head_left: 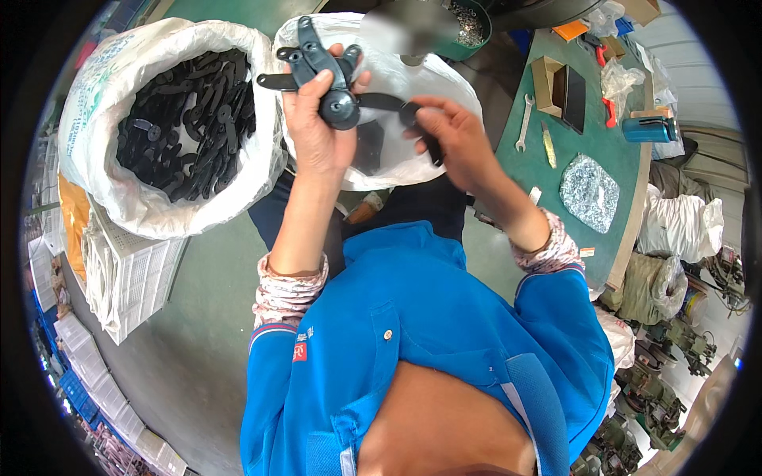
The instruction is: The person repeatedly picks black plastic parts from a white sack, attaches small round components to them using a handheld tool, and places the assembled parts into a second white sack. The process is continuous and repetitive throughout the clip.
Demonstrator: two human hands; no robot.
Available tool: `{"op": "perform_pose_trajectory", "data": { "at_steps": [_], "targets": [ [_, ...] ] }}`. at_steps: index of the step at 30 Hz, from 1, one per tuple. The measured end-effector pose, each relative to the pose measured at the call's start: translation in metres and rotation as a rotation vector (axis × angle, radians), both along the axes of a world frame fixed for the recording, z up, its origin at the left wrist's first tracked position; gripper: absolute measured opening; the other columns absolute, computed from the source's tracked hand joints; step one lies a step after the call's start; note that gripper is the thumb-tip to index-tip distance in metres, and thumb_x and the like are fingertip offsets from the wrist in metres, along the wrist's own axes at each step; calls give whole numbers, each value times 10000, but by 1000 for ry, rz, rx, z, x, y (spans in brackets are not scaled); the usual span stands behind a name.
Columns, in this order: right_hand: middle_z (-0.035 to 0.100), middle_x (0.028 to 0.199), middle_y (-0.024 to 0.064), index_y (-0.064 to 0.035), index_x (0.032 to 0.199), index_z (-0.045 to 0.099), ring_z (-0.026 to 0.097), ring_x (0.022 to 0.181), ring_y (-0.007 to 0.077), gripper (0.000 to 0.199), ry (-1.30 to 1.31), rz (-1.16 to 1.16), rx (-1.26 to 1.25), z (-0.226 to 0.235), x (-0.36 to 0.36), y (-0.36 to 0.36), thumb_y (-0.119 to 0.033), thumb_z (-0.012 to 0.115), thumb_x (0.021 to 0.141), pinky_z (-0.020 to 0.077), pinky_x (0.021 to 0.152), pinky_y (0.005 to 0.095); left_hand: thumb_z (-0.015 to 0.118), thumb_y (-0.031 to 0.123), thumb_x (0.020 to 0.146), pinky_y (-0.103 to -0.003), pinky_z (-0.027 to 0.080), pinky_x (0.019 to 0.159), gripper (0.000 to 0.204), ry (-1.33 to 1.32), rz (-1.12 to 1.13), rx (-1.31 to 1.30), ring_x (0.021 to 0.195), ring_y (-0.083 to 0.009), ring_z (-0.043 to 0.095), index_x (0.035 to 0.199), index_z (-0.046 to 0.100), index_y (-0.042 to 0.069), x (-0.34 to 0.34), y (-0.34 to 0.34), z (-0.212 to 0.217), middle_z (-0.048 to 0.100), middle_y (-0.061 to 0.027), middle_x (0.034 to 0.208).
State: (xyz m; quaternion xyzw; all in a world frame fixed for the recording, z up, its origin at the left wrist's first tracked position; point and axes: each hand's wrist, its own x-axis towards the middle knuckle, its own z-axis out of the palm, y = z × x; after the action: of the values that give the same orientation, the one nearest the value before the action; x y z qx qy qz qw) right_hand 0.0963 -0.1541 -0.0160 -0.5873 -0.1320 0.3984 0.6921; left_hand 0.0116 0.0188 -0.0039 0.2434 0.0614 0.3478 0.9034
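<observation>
Several black lever-shaped parts [321, 67] with round ends and small holes lie fanned across my left hand [321, 139], whose fingers close around them. One round black end sits over the base of the fingers. My right hand [456, 139] pinches another black lever part [429, 139], its lower end pointing down past the fingertips. A dark curved strip [381, 101] spans between the two hands; whether it is joined to either piece I cannot tell. Both hands are above a white plastic-lined container [440, 79]. On the left, a white sack [87, 131] holds many similar black parts [186, 119].
The green workbench [520, 178] on the right carries a wrench [525, 123], a knife-like tool [548, 144], a cardboard box [546, 83], a bag of small metal pieces [589, 193] and a blue bottle [647, 129]. A green bucket of small metal parts [470, 24] stands beyond. White crates [143, 266] are at lower left.
</observation>
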Motion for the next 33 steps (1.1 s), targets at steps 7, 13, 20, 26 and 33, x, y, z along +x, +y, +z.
{"op": "perform_pose_trajectory", "data": {
  "at_steps": [7,13,20,26,33],
  "targets": [
    [657,883,99,24,1136,579,606,627,126,264,-442,-147,119,104,81,30,-155,569,942,485,529,242,572,-12,863,-462,551,872,499,59,-134,-84,1154,-320,543,1310,385,104,-7,6,-2,529,-137,1211],
    [650,786,86,43,1083,598,520,441,103,214,-417,31,-35,149,110,63,-106,540,942,401,393,244,587,-23,861,-461,550,872,503,73,-189,-31,1145,-314,549,1302,388,114,-1,3,5,534,-138,1197],
    [666,940,114,-4,1084,592,621,692,116,271,-376,147,-76,99,96,39,-241,559,958,493,556,259,513,201,953,-550,454,983,365,-7,-278,-221,1176,-355,521,1283,419,76,2,9,2,556,-188,1183],
    [609,1049,70,-153,1234,594,606,835,176,453,-1692,255,-65,54,46,18,-39,653,799,505,703,292,463,286,976,-557,425,1016,370,25,-292,-324,1160,-358,527,1252,458,41,10,3,-1,565,-202,1174],
    [527,1158,58,-204,1187,607,552,991,223,486,-2163,275,152,46,43,33,-49,666,730,476,812,343,518,231,968,-431,498,909,333,41,-396,-317,1041,-249,581,1260,447,89,12,-7,-9,573,-131,1135]
  ]
}}
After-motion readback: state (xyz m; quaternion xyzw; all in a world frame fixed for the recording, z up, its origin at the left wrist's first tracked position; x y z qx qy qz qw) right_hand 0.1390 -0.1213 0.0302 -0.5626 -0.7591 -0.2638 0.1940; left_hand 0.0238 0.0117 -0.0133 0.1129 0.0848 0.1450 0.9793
